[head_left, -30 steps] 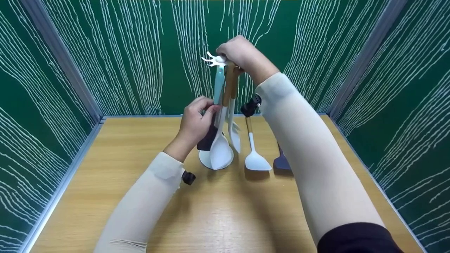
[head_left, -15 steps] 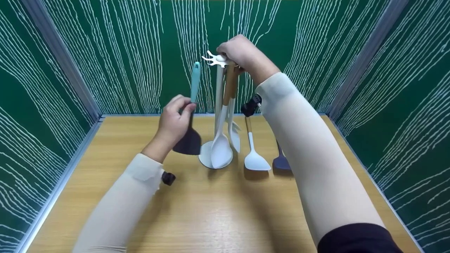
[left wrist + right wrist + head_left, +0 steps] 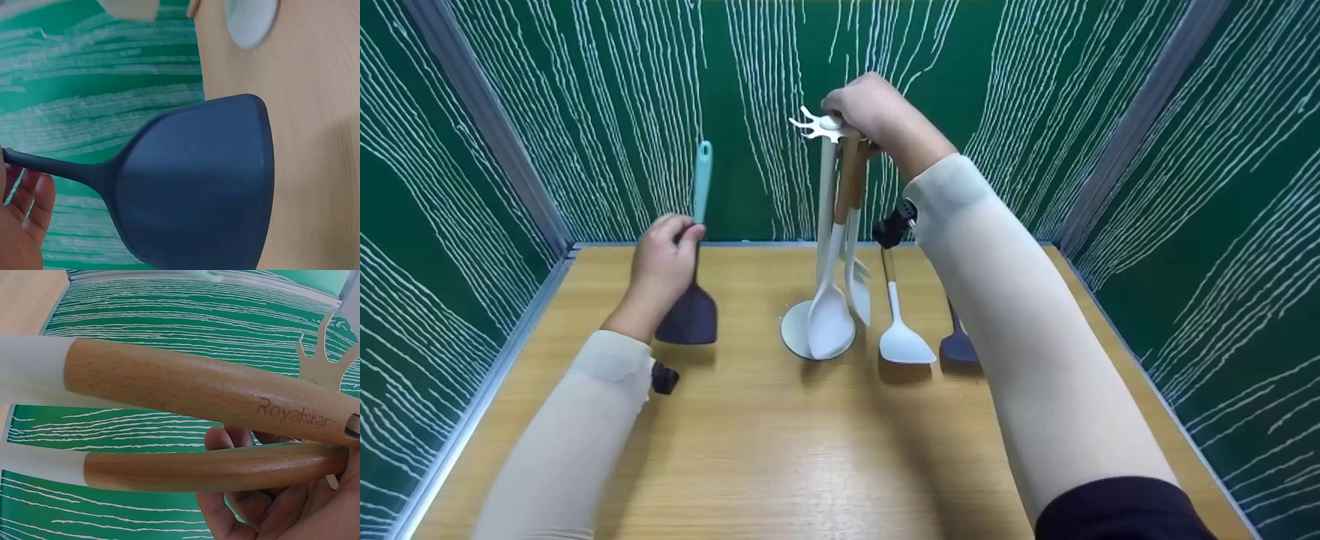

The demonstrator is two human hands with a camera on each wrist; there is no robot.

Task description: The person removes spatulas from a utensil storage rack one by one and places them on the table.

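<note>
In the head view my left hand (image 3: 664,255) pinches a turner by its shaft, just below the teal handle (image 3: 702,180). Its dark blade (image 3: 197,174) points down, close over the table at the left. My right hand (image 3: 874,112) grips the top of a white utensil stand with a hooked crown (image 3: 814,126), a pole and a round base (image 3: 796,330). From the crown hang a white spoon (image 3: 830,322) and another white utensil (image 3: 858,289), both with wooden handles (image 3: 208,385). In the right wrist view, curled fingers (image 3: 219,512) show behind the lower handle.
Right of the stand is a white turner (image 3: 905,345) with a wooden handle. Beside it, a dark bluish turner (image 3: 960,346) is partly covered by my right sleeve (image 3: 1020,322). Green walls with white streaks (image 3: 622,112) enclose the wooden table (image 3: 780,450) at the back and sides.
My left hand has carried the dark turner leftward, away from the stand, and slightly lower. The right hand stays at the top of the stand.
</note>
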